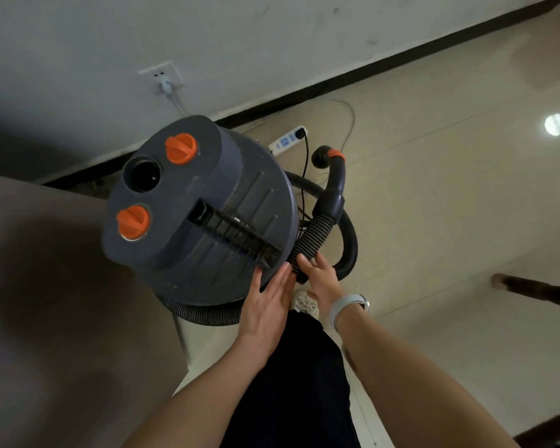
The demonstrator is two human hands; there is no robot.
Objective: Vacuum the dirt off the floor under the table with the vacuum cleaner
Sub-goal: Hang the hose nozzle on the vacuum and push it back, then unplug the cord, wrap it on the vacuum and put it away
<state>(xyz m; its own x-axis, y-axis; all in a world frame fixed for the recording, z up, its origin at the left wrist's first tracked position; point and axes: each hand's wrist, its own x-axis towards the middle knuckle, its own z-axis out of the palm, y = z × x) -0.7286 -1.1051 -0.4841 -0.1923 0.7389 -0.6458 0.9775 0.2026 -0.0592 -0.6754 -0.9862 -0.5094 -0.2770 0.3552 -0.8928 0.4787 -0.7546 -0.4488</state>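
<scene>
Single head view — steep downward, close over vacuum cleaner (201,208), floor (434,205)

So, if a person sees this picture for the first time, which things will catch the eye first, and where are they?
First, the big dark grey vacuum cleaner in the middle, seen from above, with two orange knobs on its lid. Just below it, the left hand lies flat on its edge, and the right hand touches the ribbed black hose. Behind, a white power strip lies on the floor by the wall.
</scene>
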